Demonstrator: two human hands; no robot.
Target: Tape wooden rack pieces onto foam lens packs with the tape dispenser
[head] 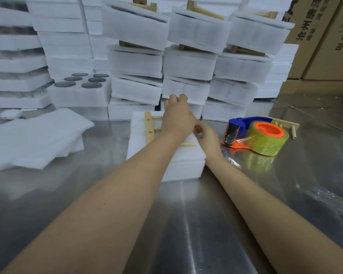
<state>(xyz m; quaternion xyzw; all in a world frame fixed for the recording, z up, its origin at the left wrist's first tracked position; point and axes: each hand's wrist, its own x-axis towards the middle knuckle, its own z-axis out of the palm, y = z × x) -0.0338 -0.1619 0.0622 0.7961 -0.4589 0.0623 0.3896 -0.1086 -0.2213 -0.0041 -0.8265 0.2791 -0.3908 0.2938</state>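
Note:
A white foam lens pack [139,143] lies on the steel table in front of me with a wooden rack piece [150,126] on top of it. My left hand [177,115] reaches across the rack's far right part, fingers curled; what they hold is hidden. My right hand [207,136] sits at the pack's right edge with curled fingers; its grasp is not visible. The tape dispenser [255,135], blue and orange with a greenish roll, stands on the table to the right, untouched.
Another wooden rack piece [287,126] lies behind the dispenser. Stacks of taped foam packs [186,64] form a wall behind. Loose foam sheets [36,139] lie at left, an open foam tray with dark lenses [81,82] behind them. Cardboard boxes [325,36] stand at right.

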